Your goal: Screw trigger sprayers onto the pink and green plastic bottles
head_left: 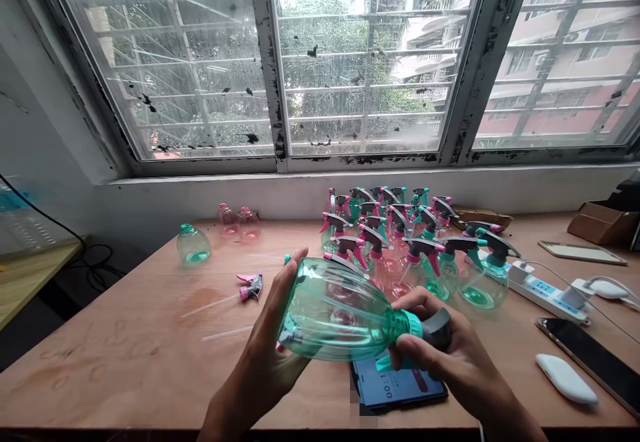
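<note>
Head view: holding a green bottle [335, 309] nearly on its side, raised above the counter [125, 375] and partly in front of a lit phone [397, 390], base toward the left, neck toward the right. Supporting the base end with the left hand [270, 345], part-open and curved around it, some fingers hidden behind. Gripping around the teal collar [414, 324] and black spray head [438, 330] with the right hand [455, 349], closed in a pinch, thumb on the near side, index finger over the top. Trigger [384, 365] pointing down, below the neck. Probably working the collar on the neck threads; cannot tell if tightening or loosening.

To do it well: hold the base steady, turn just the collar, don't twist the spray head body. Keep collar and neck in line to avoid cross-threading. Go easy on the bottle wall, likely thin and apt to flex. Keep fingers off the trigger. If tightening, stop at firm resistance. Stay clear of the crowded spray bottles [375, 239] just behind and the loose pink-and-black sprayer [253, 287] lying to the left.
</note>
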### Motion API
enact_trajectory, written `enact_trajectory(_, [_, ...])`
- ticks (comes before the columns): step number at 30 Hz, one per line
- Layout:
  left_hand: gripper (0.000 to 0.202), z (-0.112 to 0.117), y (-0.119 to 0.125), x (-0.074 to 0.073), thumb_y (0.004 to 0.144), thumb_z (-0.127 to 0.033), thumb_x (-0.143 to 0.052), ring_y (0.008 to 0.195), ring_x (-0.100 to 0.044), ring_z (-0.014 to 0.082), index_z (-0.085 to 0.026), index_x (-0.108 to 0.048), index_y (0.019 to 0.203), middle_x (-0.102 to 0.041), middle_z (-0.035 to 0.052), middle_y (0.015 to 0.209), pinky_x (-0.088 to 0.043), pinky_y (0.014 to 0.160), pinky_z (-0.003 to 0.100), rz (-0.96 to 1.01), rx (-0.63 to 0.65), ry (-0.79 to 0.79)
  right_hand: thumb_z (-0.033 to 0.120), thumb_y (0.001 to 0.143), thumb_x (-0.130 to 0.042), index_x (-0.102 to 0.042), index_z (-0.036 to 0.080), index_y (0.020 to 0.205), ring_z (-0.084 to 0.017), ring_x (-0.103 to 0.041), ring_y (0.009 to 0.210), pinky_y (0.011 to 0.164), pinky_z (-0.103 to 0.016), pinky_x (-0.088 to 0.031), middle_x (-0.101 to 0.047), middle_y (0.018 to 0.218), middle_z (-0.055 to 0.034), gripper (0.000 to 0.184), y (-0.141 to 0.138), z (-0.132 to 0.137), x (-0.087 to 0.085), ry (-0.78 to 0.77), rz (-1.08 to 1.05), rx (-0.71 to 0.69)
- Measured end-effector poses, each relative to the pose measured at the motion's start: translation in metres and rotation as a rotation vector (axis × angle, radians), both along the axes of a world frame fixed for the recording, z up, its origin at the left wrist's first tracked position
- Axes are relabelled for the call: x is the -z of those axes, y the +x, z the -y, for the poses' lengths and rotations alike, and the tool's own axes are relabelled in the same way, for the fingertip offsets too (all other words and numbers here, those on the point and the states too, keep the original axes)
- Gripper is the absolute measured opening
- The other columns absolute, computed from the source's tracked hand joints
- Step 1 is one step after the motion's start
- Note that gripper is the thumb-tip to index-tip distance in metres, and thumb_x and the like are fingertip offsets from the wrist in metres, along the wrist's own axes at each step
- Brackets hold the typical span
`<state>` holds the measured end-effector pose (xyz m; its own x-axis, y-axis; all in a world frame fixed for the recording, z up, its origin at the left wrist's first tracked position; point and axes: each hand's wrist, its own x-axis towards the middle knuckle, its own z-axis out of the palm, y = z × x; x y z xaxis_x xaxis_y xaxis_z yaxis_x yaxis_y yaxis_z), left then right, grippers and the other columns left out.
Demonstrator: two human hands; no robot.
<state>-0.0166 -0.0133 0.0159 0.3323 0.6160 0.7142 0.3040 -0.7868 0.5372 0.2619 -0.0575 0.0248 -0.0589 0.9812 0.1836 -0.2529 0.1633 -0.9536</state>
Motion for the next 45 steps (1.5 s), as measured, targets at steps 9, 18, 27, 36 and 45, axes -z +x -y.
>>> enact_trajectory(9, [0.123, -0.001, -0.006, -0.005, 0.084, -0.052, -0.104, 0.169, -0.047, 0.0465, -0.047, -0.030, 0.183, -0.034, 0.0098, 0.192, -0.052, 0.132, 0.060, 0.035, 0.069, -0.216, 0.050, 0.078, -0.109, -0.082, 0.023, 0.100, -0.016, -0.076, 0.065, 0.060, -0.022, -0.061, -0.078, 0.080, 0.0027, 0.044, 0.001, -0.002, 0.001, 0.048, 0.081, 0.085])
enact_trajectory(18, [0.124, 0.002, -0.006, -0.003, 0.090, -0.049, -0.100, 0.175, -0.035, 0.0474, -0.053, -0.019, 0.184, -0.029, 0.0086, 0.194, -0.041, 0.137, 0.069, 0.015, 0.055, -0.179, 0.051, 0.080, -0.109, -0.081, 0.023, 0.100, -0.015, -0.079, 0.065, 0.061, -0.020, -0.062, -0.079, 0.070, 0.0035, 0.044, -0.002, 0.000, -0.001, 0.017, -0.022, 0.037])
enact_trajectory(27, [0.100, -0.002, -0.007, 0.006, 0.114, -0.022, -0.072, 0.179, -0.030, 0.0349, -0.061, -0.010, 0.182, -0.017, 0.0029, 0.197, -0.055, 0.129, 0.054, 0.003, 0.118, -0.085, 0.059, 0.081, -0.106, -0.077, 0.022, 0.099, -0.016, -0.074, 0.059, 0.056, -0.022, -0.055, -0.082, 0.064, 0.0009, 0.050, 0.003, -0.002, -0.001, 0.003, -0.005, 0.006])
enact_trajectory(36, [0.119, 0.002, 0.002, -0.006, 0.094, -0.045, -0.097, 0.179, -0.026, 0.0433, -0.055, -0.019, 0.183, -0.029, 0.0069, 0.194, -0.038, 0.140, 0.064, -0.028, 0.047, -0.167, 0.067, 0.080, -0.102, -0.076, 0.024, 0.104, -0.013, -0.053, 0.048, 0.044, -0.021, -0.038, -0.079, 0.063, 0.0008, 0.056, 0.007, -0.003, 0.006, -0.029, 0.158, 0.090])
enact_trajectory(45, [0.133, 0.005, 0.001, -0.005, 0.084, -0.052, -0.104, 0.179, -0.026, 0.0453, -0.053, -0.017, 0.184, -0.028, 0.0073, 0.194, -0.033, 0.139, 0.069, -0.027, 0.022, -0.188, 0.061, 0.078, -0.106, -0.078, 0.023, 0.101, -0.019, -0.075, 0.063, 0.059, -0.025, -0.056, -0.078, 0.066, 0.0024, 0.053, 0.001, -0.001, 0.003, 0.004, 0.068, 0.096])
